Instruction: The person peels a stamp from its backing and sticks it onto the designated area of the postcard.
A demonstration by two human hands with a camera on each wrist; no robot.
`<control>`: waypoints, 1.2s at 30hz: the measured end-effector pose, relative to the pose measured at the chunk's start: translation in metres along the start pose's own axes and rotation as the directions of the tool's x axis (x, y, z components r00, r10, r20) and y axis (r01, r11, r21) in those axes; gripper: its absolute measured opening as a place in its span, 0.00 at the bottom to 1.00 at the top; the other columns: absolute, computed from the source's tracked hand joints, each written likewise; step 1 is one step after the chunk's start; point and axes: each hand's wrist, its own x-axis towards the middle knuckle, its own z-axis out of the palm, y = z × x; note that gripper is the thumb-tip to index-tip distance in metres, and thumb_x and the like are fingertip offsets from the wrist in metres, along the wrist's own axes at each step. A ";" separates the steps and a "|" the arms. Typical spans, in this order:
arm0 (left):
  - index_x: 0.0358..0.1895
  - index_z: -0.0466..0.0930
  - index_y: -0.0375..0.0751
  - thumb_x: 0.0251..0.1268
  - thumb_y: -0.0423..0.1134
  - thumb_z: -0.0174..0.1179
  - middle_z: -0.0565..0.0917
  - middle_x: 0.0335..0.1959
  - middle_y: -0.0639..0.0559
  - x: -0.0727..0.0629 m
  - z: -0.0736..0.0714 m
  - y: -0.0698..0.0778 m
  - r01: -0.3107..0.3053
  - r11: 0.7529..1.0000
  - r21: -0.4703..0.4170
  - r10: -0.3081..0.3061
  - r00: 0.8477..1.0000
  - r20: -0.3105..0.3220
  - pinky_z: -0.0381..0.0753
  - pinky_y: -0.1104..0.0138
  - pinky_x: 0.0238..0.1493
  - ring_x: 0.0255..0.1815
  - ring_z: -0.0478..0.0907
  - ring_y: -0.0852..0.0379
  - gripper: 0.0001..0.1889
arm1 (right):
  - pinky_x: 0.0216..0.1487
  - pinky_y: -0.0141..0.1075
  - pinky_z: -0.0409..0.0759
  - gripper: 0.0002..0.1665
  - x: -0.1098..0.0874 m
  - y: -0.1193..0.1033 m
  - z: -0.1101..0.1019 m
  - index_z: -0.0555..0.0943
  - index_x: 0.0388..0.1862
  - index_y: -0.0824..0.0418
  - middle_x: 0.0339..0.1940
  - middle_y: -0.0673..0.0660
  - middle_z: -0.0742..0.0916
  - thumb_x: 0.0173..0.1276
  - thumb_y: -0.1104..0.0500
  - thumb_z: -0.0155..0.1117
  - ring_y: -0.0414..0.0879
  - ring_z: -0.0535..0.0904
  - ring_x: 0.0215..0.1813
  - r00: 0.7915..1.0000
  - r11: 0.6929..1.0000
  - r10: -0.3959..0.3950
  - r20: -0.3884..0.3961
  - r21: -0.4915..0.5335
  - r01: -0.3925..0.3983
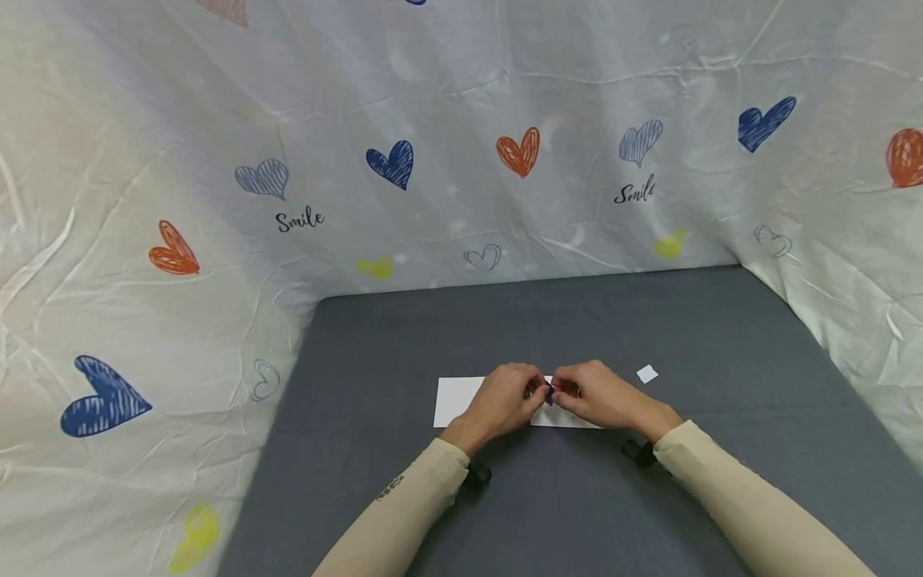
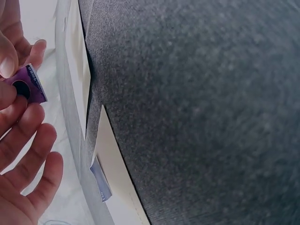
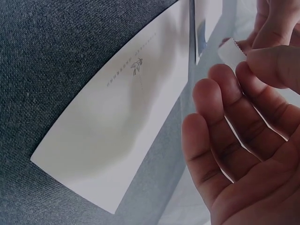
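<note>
A small purple postage stamp [image 2: 30, 84] with a dark round mark and toothed edge is held up between both hands. In the left wrist view, my left hand [image 2: 28, 150] pinches it with thumb and forefinger, other fingers spread loosely. My right hand [image 3: 248, 117] pinches its other side; the right wrist view shows the white back. Beneath the hands lie two envelopes side by side. The left envelope [image 1: 456, 401] bears a blue stamp [image 2: 101, 180]. The right envelope [image 3: 103, 136] has a small printed bird and a dotted line. In the head view, fingers mostly hide the stamp.
A small white paper square [image 1: 647, 373] lies right of the right hand on the grey table [image 1: 534, 505]. A pale cloth [image 1: 447, 96] printed with hearts hangs behind and at both sides of the table.
</note>
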 end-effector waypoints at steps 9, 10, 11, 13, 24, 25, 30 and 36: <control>0.45 0.89 0.45 0.81 0.40 0.61 0.89 0.37 0.56 -0.001 0.003 0.001 -0.027 0.999 -0.036 0.029 0.998 0.059 0.80 0.68 0.41 0.35 0.79 0.62 0.08 | 0.33 0.30 0.75 0.08 0.000 0.000 0.002 0.84 0.36 0.51 0.26 0.41 0.82 0.78 0.61 0.68 0.32 0.74 0.28 1.000 1.000 0.001 -0.002 -0.007 -0.001; 0.45 0.89 0.45 0.82 0.40 0.60 0.89 0.37 0.55 -0.001 0.003 0.001 -0.026 0.999 -0.038 0.028 0.998 0.057 0.79 0.68 0.41 0.35 0.79 0.62 0.08 | 0.33 0.30 0.75 0.08 0.000 0.000 0.002 0.84 0.36 0.51 0.26 0.41 0.82 0.78 0.61 0.68 0.31 0.74 0.28 1.000 1.000 -0.001 0.000 -0.005 0.001; 0.45 0.89 0.45 0.82 0.40 0.59 0.89 0.37 0.55 -0.001 0.003 0.001 -0.027 0.999 -0.041 0.029 0.998 0.056 0.79 0.68 0.41 0.35 0.79 0.62 0.09 | 0.33 0.30 0.75 0.08 0.000 0.000 0.002 0.84 0.36 0.51 0.26 0.42 0.82 0.78 0.61 0.68 0.31 0.73 0.28 1.000 1.000 -0.006 0.000 -0.006 0.006; 0.44 0.89 0.45 0.83 0.40 0.58 0.88 0.37 0.55 -0.002 0.003 0.002 -0.029 0.998 -0.050 0.032 0.998 0.053 0.79 0.67 0.40 0.34 0.79 0.62 0.10 | 0.32 0.30 0.74 0.08 -0.001 0.000 0.002 0.85 0.37 0.51 0.26 0.41 0.82 0.79 0.61 0.68 0.31 0.73 0.28 1.000 1.000 -0.012 0.001 -0.009 0.012; 0.42 0.88 0.46 0.83 0.41 0.57 0.85 0.32 0.57 -0.003 0.003 0.001 -0.042 0.995 -0.094 0.048 0.997 0.054 0.75 0.70 0.37 0.31 0.77 0.63 0.11 | 0.32 0.30 0.72 0.09 -0.001 -0.002 0.002 0.87 0.39 0.58 0.26 0.41 0.82 0.83 0.59 0.65 0.32 0.72 0.27 1.000 1.000 -0.012 0.013 -0.013 0.012; 0.42 0.88 0.46 0.83 0.40 0.57 0.85 0.33 0.57 -0.003 0.002 0.001 -0.041 0.994 -0.097 0.047 0.997 0.055 0.75 0.70 0.37 0.31 0.76 0.63 0.10 | 0.32 0.30 0.72 0.09 -0.001 -0.001 0.002 0.87 0.39 0.57 0.26 0.41 0.81 0.83 0.59 0.65 0.32 0.72 0.27 1.000 1.000 -0.008 0.014 -0.014 0.009; 0.41 0.88 0.46 0.81 0.38 0.58 0.85 0.33 0.57 -0.003 0.002 0.001 -0.041 0.995 -0.096 0.047 0.997 0.056 0.75 0.70 0.37 0.31 0.76 0.63 0.09 | 0.33 0.30 0.71 0.10 -0.001 -0.001 0.002 0.87 0.39 0.57 0.26 0.41 0.81 0.84 0.58 0.64 0.31 0.71 0.28 1.000 1.000 0.002 0.014 -0.001 -0.002; 0.42 0.88 0.46 0.82 0.38 0.57 0.85 0.34 0.57 -0.002 0.003 -0.001 -0.052 0.995 -0.085 0.057 0.996 0.065 0.76 0.69 0.38 0.32 0.77 0.63 0.10 | 0.33 0.30 0.71 0.12 0.000 -0.002 0.000 0.87 0.39 0.57 0.27 0.42 0.82 0.85 0.56 0.63 0.32 0.71 0.28 1.000 1.000 0.001 0.014 0.013 -0.002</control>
